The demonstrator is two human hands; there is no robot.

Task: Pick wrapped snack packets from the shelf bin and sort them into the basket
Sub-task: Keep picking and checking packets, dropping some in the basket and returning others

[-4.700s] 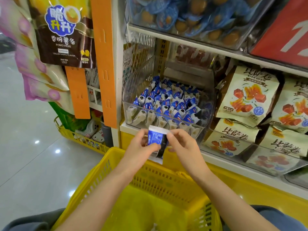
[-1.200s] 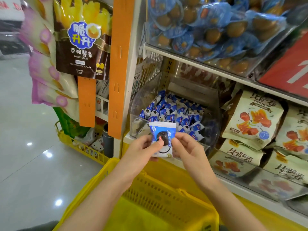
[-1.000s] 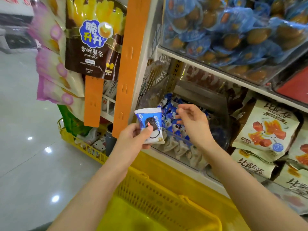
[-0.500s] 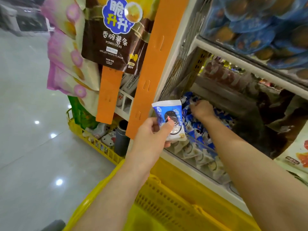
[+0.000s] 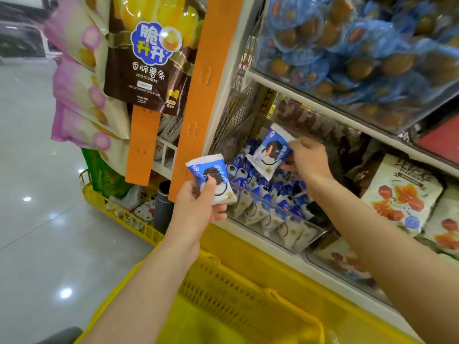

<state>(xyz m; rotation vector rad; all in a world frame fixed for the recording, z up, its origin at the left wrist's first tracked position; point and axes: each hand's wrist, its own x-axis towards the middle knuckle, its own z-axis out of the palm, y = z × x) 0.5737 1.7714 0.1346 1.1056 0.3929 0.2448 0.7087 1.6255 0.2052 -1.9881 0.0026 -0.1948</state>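
Packets (image 5: 270, 192) fill clear bin (image 5: 315, 235).

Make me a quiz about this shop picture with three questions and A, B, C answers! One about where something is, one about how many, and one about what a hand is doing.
1. Where is the blue-and-white wrapped snack packet that the right hand holds?
A. Over the clear plastic shelf bin
B. Lying on the floor
C. Hanging on the orange strip

2. How many of these packets are held in hands?
A. One
B. Two
C. Four

3. What is the left hand doing?
A. Pinching a packet
B. Lying flat and empty
C. Gripping a bottle

Answers:
1 A: the packet is held above the pile of packets in the bin.
2 B: each hand holds one packet.
3 A: its thumb and fingers pinch the second blue-and-white packet.
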